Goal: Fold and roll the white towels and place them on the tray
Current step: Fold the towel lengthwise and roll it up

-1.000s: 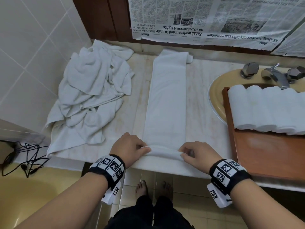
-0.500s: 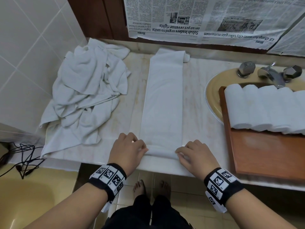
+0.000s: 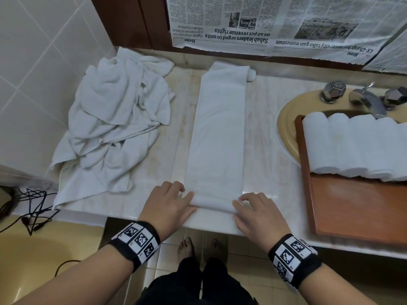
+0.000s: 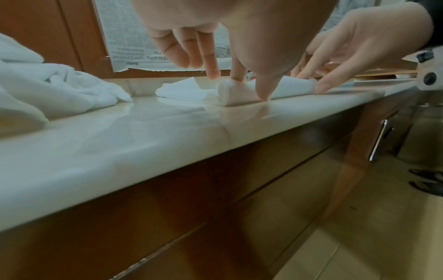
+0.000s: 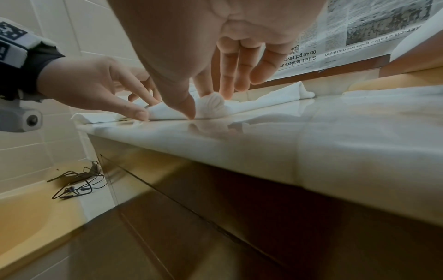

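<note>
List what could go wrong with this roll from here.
1. The roll has just begun near the counter edge; a backward slip could drop it off.
2. The left hand and right hand press only its ends, so uneven pushing may skew it into a cone.
3. The strip's far corner is bunched and could leave a lumpy finish.

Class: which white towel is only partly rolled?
The long folded towel between both hands; tray rolls are finished, the left pile is crumpled.

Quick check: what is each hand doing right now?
Left hand: open, fingers pressing the folded towel's rolled near end.
Right hand: open, pressing the same roll.
</note>
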`<state>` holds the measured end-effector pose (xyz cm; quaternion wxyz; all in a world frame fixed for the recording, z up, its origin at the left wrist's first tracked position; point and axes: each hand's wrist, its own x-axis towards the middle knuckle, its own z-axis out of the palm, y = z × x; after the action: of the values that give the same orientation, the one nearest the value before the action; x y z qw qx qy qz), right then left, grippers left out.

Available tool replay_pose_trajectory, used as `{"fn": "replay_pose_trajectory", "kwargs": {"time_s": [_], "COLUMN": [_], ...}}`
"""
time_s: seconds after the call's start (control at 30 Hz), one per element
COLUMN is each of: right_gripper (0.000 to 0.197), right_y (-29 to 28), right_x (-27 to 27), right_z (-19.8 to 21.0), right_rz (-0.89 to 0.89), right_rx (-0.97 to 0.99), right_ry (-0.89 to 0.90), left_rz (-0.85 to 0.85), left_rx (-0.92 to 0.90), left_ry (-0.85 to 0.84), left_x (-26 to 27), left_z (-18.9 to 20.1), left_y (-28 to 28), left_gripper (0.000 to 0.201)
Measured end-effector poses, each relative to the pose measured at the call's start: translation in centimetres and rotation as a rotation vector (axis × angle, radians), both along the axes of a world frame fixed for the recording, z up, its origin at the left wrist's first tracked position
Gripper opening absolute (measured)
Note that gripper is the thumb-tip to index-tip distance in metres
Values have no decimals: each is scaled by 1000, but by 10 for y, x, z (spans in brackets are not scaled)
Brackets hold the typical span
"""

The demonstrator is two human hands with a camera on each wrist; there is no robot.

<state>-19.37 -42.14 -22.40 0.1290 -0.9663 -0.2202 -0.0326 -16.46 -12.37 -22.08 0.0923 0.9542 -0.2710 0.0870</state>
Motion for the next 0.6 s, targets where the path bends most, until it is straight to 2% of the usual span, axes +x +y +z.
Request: {"fn": "replay_pose_trajectory", "kwargs": {"time_s": [0.13, 0.27, 0.33, 0.43, 0.6], "right_gripper": [24, 13, 16, 9, 10], "right_y": [2, 0, -1, -3, -7], "right_x": [9, 16, 19, 26, 43], "right_z": [-3, -7, -7, -3, 15], "right_rz": [7, 53, 57, -10, -192], "right_rx": [53, 81, 127, 189, 270], "right_ry": [-57, -43, 3, 157, 507], "left_rz": [-53, -151, -166, -181, -145], "left_rx": [33, 13, -7, -33, -99], "left_ry": [-38, -61, -55, -12, 102], "left_x": [5, 11, 15, 22, 32], "left_z": [-5, -9, -10, -13, -7], "left_y": [2, 6, 7, 7, 4], "left_gripper": [33, 30, 29, 27, 39]}}
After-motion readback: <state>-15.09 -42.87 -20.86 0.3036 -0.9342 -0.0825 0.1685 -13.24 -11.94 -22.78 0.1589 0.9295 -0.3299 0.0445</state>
